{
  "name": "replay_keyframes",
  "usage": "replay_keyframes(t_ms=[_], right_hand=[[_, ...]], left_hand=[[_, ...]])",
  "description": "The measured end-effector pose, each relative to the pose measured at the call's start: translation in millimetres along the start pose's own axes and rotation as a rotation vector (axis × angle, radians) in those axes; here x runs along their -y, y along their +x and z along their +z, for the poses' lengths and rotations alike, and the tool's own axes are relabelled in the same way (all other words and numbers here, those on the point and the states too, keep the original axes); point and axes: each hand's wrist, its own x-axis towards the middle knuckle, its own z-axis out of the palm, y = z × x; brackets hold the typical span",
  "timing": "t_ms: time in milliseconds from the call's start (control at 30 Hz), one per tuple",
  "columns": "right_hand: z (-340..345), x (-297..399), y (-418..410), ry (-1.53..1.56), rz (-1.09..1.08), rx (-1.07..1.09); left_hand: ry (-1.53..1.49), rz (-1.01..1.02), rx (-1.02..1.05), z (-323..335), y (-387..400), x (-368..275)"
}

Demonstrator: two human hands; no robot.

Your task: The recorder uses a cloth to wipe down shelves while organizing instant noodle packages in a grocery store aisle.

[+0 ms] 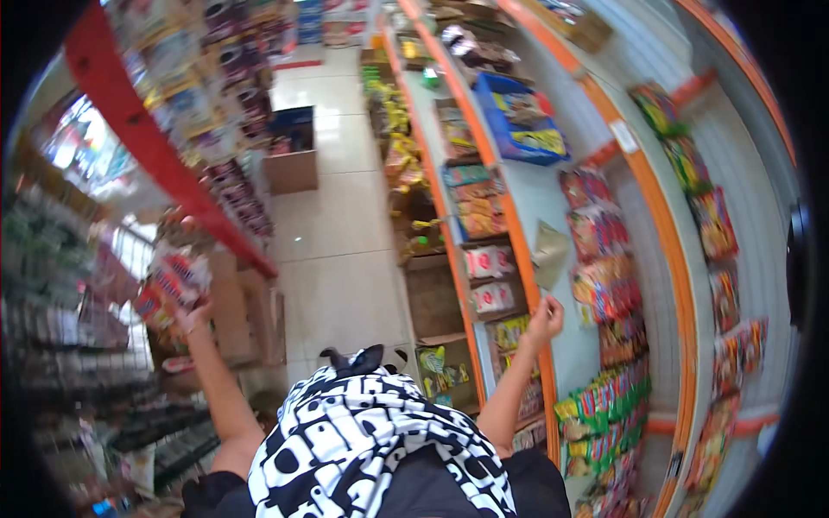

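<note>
Red and white snack packets are gripped in my left hand, out to the left beside a cardboard box. My right hand reaches over the orange front edge of a shelf, its fingers drawn together. Just beyond those fingertips is a flat olive-beige piece, perhaps a packet or card, on the pale shelf surface. Whether the fingers pinch its lower tip cannot be told. Red noodle-like packs lie to the right of it.
Stocked orange-edged shelves line the right, with a blue basket of packets and green packs. A tiled aisle floor runs ahead. Along it stands an open cardboard carton. A red metal beam and hanging packets are at left.
</note>
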Motion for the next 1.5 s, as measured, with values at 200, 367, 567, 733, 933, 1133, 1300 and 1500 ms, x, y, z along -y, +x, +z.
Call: replay_keyframes(t_ms=[200,367,567,733,933,1133,1300,1500], right_hand=[[19,47,14,-0.414,-0.275,0.002],[33,22,79,-0.78,-0.273,0.015],[75,13,116,-1.087,0.216,0.262],[85,20,98,-1.241,-0.031,0.211],[83,35,74,-0.993,-0.162,0.479],[90,41,-49,0.327,0.329,0.74],[108,119,-145,0.353,0.088,0.99],[117,160,-189,0.082,-0.64,1.086]], left_hand=[[-0.123,-0.008,0.244,1,-41,14],[-0.05,0.003,0.404,3,-91,41],[0.202,0.097,0.512,6,-155,90],[0.373,-0.011,0.501,10,-195,142],[0.738,-0.034,0.572,12,-229,196],[0.923,-0.029,0.629,13,-247,236],[0.992,-0.071,0.731,8,-254,262],[1.076,-0.117,0.769,-7,-254,279]])
